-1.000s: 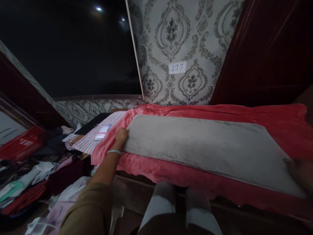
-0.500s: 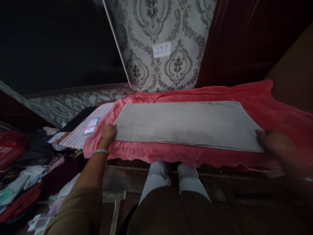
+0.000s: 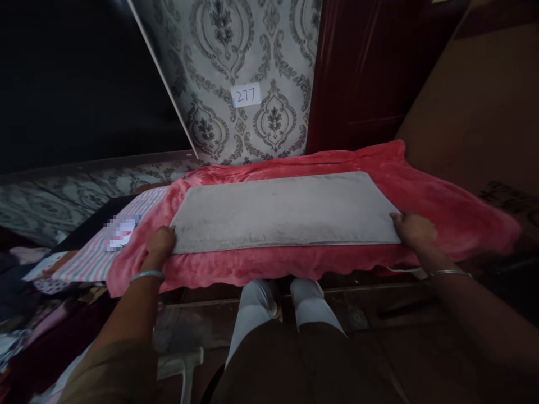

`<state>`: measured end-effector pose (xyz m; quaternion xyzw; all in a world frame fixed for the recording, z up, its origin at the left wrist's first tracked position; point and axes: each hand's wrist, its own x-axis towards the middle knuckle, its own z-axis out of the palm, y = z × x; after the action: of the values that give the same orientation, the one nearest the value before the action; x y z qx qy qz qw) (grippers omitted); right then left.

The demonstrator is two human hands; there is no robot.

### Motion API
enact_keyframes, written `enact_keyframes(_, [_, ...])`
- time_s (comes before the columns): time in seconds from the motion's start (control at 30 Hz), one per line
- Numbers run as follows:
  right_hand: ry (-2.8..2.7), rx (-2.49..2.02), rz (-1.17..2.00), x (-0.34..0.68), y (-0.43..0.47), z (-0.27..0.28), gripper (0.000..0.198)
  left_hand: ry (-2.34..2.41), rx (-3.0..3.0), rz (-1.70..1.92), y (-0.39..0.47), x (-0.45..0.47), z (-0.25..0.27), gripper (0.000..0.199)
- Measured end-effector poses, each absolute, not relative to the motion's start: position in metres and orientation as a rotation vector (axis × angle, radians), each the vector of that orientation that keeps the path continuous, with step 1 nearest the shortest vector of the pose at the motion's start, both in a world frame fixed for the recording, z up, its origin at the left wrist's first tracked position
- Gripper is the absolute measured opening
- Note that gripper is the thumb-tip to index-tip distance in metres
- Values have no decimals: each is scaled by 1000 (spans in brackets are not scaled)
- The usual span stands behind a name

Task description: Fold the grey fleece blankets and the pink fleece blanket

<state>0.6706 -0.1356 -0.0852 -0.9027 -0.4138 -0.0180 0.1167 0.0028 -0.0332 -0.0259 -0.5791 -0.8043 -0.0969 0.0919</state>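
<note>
Mat (image 3: 278, 207), head view: grey and plush, lying flat and lengthwise on the blanket (image 3: 442, 191), held at both short ends.
Left hand (image 3: 160, 240): gripping the left end by the front corner, fingers curled in; banded at the wrist with a bracelet (image 3: 147, 275).
Right hand (image 3: 415, 229): gripping the right end near the front corner, fingers closed on the edge; ringed at the wrist with a thin bangle (image 3: 450, 272).
Blanket: pinkish red, showing on all sides of the mat, reaching farther out on the right.
Striped cloth (image 3: 90, 258): left of the blanket, bearing a small item too pixelated to name.
Wallpaper (image 3: 269, 56): grey-patterned, behind the blanket; bearing a paper (image 3: 246, 95) marked 277.
Screen (image 3: 84, 84): dark, upper left.
Box (image 3: 484, 112): brown, far right, printed with unreadable marks.
Clothes (image 3: 54, 331): heaped at lower left.
</note>
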Motion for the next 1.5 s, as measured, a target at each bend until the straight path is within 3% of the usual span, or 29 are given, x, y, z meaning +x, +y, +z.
enact_keyframes(0.07, [-1159, -2636, -1, 665, -137, -77, 55, -2324, -1745, -319, -35, 13, -20, 44])
enact_keyframes(0.2, [-1529, -2168, -333, 620, -133, -70, 53, -1980, -2028, -396, -38, 72, -21, 54])
enact_keyframes(0.37, [-2043, -1629, -344, 512, -138, -101, 55, -1388, -2601, -356, -80, 176, -70, 57])
enact_keyframes(0.57, [-2171, -1694, -368, 472, -164, -140, 55, -1391, -2595, -362, -119, 194, -106, 57])
enact_keyframes(1.0, [-2126, -1663, -262, 428, -166, -131, 54, -1329, -2603, -362, -133, 238, -108, 60])
enact_keyframes(1.5, [-1852, -1937, -308, 494, -192, -138, 52, -1340, -2645, -357, -124, 237, -103, 59])
